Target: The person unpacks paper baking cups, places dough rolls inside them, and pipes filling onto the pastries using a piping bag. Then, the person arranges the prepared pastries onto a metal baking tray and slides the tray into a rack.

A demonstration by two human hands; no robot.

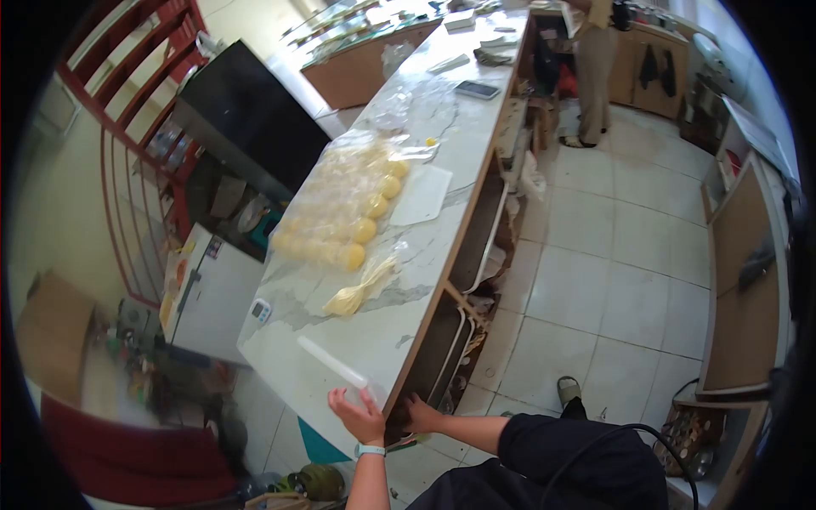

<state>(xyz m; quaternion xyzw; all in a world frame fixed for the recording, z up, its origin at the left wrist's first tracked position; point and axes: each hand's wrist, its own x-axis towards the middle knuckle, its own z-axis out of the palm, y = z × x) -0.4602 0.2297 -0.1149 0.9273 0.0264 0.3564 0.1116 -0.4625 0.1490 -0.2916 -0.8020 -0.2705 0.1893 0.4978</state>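
My left hand (357, 415), with a pale band at the wrist, is over the near end of the marble counter (306, 374). Its fingers are apart, beside the end of a white rolling pin (333, 360). My right hand (419, 415) reaches to the shelf opening under the counter edge, where dark trays (438, 357) sit; its fingers are mostly hidden. Rows of yellow dough balls (364, 229) lie under clear plastic farther up the counter. Near them are a crumpled bag with pale strips (347, 299) and a white flat scraper (422, 195).
A small timer (260, 311) lies at the counter's left edge. A phone (478, 89) is farther back. Another person (595, 76) stands at the back right. A black fridge (255, 119) is left of the counter, and a wooden cabinet (748, 272) stands at right.
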